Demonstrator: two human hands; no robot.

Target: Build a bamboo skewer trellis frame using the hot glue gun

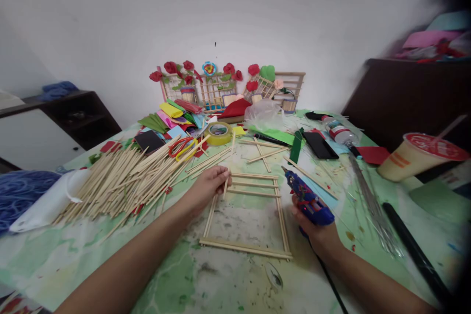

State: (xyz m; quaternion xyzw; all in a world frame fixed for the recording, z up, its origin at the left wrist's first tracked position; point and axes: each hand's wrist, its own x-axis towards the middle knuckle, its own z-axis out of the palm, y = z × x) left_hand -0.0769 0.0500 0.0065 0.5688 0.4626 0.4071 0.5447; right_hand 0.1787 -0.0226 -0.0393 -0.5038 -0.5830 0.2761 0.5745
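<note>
While my left grip [213, 181] pinches a thin stick [232, 152] between thumb and fingers, my right grip [318, 233] is wrapped around a blue glue gun [311, 203]. From far away, I see the thin stick standing up at a slant, poking out above and below the left fingertips. Its low end is by the top left corner of a wooden frame [246, 249], but I cannot tell if they touch.

The wooden frame lies flat on the green and white surface [165, 274], between my two grips. It has four sides, and two more sticks go across near its far end. The glue gun is just past the frame's right side, and its tip points up and to the left.

To the left, I see a big pile of sticks [110, 181] with scissors [184, 149] on it. A roll of yellow tape [218, 134] sits behind the frame, near some crossed sticks [263, 157]. Over on the right are a black phone [320, 145] and a drink cup [412, 162].
</note>
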